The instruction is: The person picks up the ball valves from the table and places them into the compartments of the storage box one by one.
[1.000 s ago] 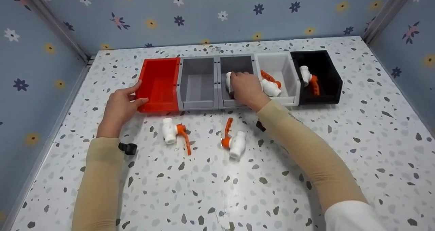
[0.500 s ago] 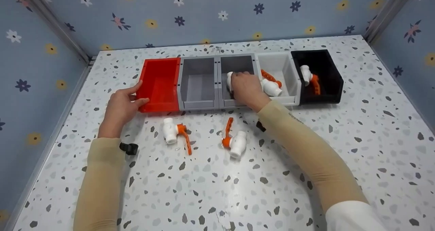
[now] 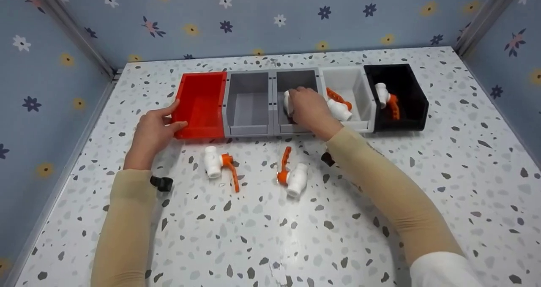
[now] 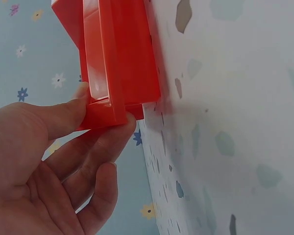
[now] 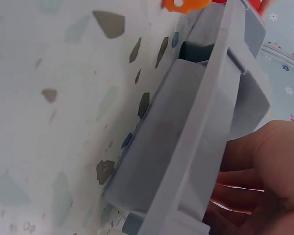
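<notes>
My left hand (image 3: pixel 154 128) pinches the left side of the red bin (image 3: pixel 200 105), thumb on its front rim and fingers on its outer side, as the left wrist view shows. My right hand (image 3: pixel 312 109) reaches into the darker grey bin (image 3: pixel 296 77) and holds a white ball valve (image 3: pixel 288 104), mostly covered by the fingers. In the right wrist view the bin's front wall (image 5: pixel 196 142) hides the fingertips and the valve. Two ball valves with orange handles, a left one (image 3: pixel 212 162) and a right one (image 3: pixel 297 180), lie on the table before the bins.
Beside the red bin stands a lighter grey bin (image 3: pixel 250 105). A white bin (image 3: pixel 358 97) contains a ball valve (image 3: pixel 340 110), and the black bin (image 3: pixel 412 105) at the right end contains another valve (image 3: pixel 381 94). Flowered panels (image 3: pixel 270 20) border the speckled table (image 3: pixel 253 236).
The head view has shifted slightly. Both hands stay at the same bins, and the valves on the table have not moved.
</notes>
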The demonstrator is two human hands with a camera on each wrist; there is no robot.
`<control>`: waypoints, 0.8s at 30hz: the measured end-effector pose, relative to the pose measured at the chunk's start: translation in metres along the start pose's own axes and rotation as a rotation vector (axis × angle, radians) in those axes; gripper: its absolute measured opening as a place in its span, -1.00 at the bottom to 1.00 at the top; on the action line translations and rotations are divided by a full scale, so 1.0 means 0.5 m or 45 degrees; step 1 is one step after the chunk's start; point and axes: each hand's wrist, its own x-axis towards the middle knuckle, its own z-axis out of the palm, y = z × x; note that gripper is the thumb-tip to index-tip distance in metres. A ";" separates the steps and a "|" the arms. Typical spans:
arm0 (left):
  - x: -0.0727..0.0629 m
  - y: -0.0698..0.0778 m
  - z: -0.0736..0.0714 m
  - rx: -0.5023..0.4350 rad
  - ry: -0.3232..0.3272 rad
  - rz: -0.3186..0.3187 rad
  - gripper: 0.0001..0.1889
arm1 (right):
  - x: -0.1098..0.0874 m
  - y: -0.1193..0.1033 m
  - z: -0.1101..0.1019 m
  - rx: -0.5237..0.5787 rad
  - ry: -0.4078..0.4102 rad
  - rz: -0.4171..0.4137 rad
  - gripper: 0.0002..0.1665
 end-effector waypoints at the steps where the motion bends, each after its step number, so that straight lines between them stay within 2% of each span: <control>1: 0.000 0.000 -0.001 0.000 0.001 0.001 -0.23 | -0.001 0.000 -0.002 0.025 -0.001 -0.002 -0.47; 7: -0.002 -0.001 0.000 -0.008 0.008 0.002 -0.22 | -0.011 0.001 -0.009 0.182 -0.008 -0.044 -0.33; 16: -0.003 0.000 0.001 -0.021 -0.002 0.004 -0.22 | -0.035 0.019 -0.023 0.586 -0.023 -0.023 -0.34; 24: -0.002 -0.002 0.000 -0.018 -0.004 0.007 -0.22 | -0.067 0.036 -0.037 0.801 -0.044 -0.011 -0.33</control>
